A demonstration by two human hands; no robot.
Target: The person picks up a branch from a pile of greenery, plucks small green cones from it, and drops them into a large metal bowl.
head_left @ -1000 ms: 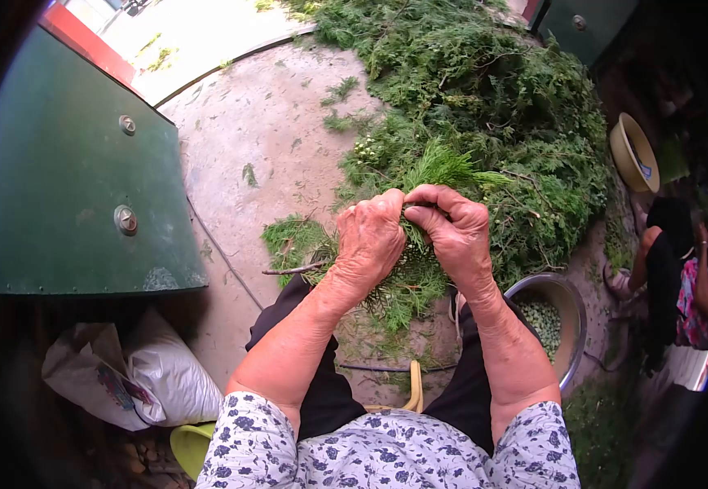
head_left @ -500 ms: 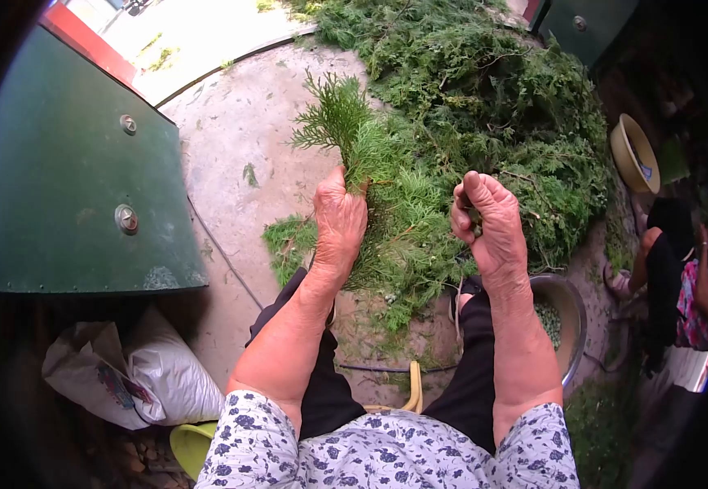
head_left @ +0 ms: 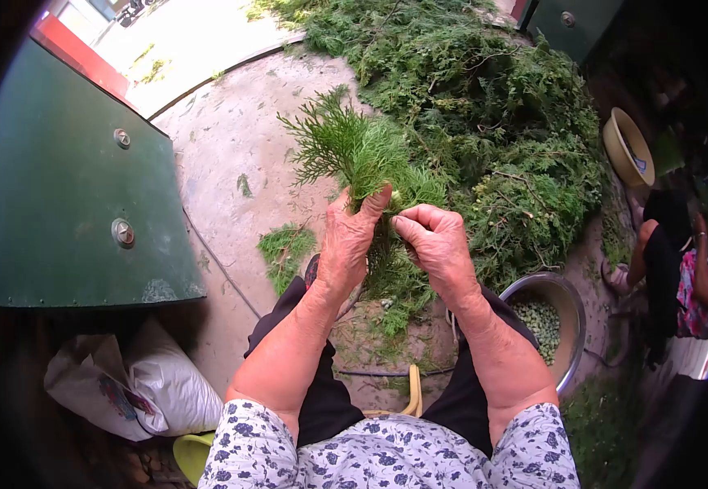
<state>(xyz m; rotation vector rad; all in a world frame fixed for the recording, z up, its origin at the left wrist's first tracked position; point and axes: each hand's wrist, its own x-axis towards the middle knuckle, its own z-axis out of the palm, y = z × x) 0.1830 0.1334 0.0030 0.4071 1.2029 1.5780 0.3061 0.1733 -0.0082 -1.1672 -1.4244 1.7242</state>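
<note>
My left hand [head_left: 349, 243] is closed around the stems of a green leafy sprig [head_left: 354, 151], which fans out above the fingers. Close on its right, my right hand [head_left: 435, 244] pinches with thumb and forefinger at the sprig's edge; what lies between those fingertips is too small to make out. Beyond both hands lies a large heap of green branches [head_left: 500, 130]. A metal basin [head_left: 570, 318] holding small pale green cones [head_left: 540, 326] stands by my right knee.
A green metal door [head_left: 68, 187] stands at the left, above white sacks [head_left: 170, 383]. A cable [head_left: 222, 262] crosses the floor. At the right are a beige basin [head_left: 619, 151] and a seated person [head_left: 700, 281]. A small branch [head_left: 285, 251] lies on the floor.
My right hand has moved left and down, from apart to beside my left hand at the sprig. More of the metal basin and its cones now shows.
</note>
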